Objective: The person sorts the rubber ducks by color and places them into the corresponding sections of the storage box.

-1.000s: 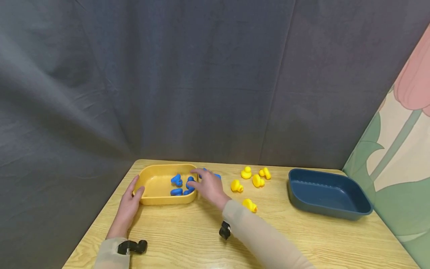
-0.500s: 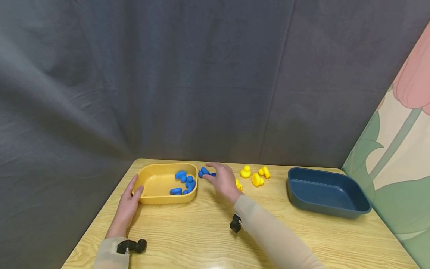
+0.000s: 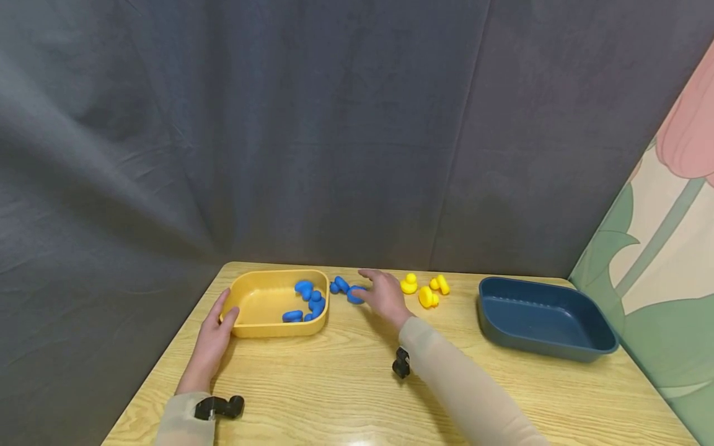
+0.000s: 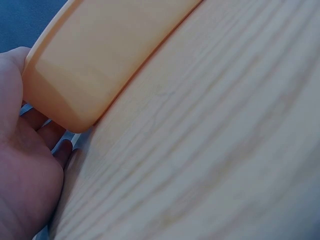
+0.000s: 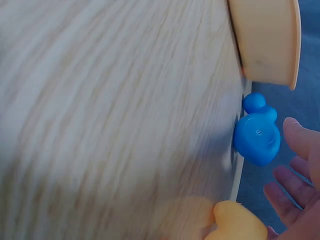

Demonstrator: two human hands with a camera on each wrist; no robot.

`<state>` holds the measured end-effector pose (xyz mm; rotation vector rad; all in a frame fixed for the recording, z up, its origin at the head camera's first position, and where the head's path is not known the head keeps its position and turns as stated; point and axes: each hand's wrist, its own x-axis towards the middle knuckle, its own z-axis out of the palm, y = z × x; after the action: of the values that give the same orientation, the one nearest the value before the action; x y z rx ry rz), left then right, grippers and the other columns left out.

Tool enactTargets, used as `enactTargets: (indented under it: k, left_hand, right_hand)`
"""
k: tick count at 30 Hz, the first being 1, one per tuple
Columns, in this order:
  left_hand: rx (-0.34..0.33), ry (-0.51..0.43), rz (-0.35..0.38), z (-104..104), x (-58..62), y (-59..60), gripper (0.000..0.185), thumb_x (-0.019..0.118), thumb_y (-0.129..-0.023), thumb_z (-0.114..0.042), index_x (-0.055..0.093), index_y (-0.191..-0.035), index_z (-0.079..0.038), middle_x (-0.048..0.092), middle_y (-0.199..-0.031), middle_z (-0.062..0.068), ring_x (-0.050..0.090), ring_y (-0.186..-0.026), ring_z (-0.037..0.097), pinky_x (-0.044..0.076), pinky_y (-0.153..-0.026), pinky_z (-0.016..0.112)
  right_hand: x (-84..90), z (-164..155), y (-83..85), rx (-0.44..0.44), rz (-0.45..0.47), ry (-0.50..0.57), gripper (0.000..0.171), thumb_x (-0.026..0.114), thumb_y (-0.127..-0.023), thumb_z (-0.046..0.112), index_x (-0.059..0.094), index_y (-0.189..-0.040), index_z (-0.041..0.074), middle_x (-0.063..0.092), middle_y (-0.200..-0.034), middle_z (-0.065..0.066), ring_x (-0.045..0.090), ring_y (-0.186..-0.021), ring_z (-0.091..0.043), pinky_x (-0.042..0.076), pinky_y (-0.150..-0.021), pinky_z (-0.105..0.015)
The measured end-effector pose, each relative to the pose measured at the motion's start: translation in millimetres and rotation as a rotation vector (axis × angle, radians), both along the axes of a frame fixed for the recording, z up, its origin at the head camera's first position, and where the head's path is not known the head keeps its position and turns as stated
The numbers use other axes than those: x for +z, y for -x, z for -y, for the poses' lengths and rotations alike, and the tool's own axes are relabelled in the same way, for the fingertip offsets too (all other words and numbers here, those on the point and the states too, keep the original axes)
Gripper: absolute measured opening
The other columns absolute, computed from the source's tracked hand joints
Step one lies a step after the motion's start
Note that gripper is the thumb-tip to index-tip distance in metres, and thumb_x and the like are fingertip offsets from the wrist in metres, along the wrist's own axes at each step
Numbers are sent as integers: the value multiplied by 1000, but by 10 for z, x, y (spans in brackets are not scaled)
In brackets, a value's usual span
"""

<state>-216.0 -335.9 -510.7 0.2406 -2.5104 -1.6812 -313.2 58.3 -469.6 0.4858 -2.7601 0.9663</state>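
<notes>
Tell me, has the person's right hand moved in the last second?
Yes. The right hand has shifted rightward, away from the yellow tray, toward the yellow ducks; it now reaches a blue duck on the table.

Beige long sleeves (image 3: 463,390) — black wrist cameras (image 3: 220,407) — bare hands.

Staged recording booth, grey cloth backdrop (image 3: 334,124), small wooden table (image 3: 346,396), painted flower panel (image 3: 664,235)
</notes>
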Motion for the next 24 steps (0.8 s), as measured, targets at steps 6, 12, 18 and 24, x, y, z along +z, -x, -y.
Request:
enactTargets:
  k: [6, 12, 18, 24]
  left_hand:
    - [4, -6, 1, -12, 5, -8, 74, 50, -119, -42, 9, -180, -29, 5, -185, 9, 0, -170, 34, 7, -136, 57]
    - [18, -8, 12, -25, 11, 7, 74, 50, -119, -39, 9, -180, -30, 4, -186, 8, 0, -170, 34, 7, -136, 58]
    - [17, -3, 9, -10, 18, 10, 74, 50, -119, -38, 10, -180, -30, 5, -186, 8, 1, -170, 34, 7, -136, 57]
    - [12, 2, 14, -14, 29, 4, 74, 50, -119, -39, 9, -180, -30, 4, -186, 8, 1, -170, 34, 7, -136, 58]
  right_hand:
    - [-20, -26, -2, 9, 51, -52, 54, 83, -102, 32, 71, -147, 5, 73, -142, -13, 66, -134, -36, 41, -122, -57]
    - [-63, -25, 35, 15, 59, -85, 52, 82, -103, 33, 72, -145, 6, 76, -138, -12, 69, -129, -34, 40, -122, -58]
    - [-66, -7, 45, 27, 65, -88, 46, 82, -103, 31, 76, -141, 7, 76, -139, -11, 70, -130, -34, 32, -126, -66]
    - [-88, -1, 50, 23, 54, -95, 41, 83, -102, 30, 79, -137, 8, 77, -137, -10, 70, -130, -34, 30, -126, -68]
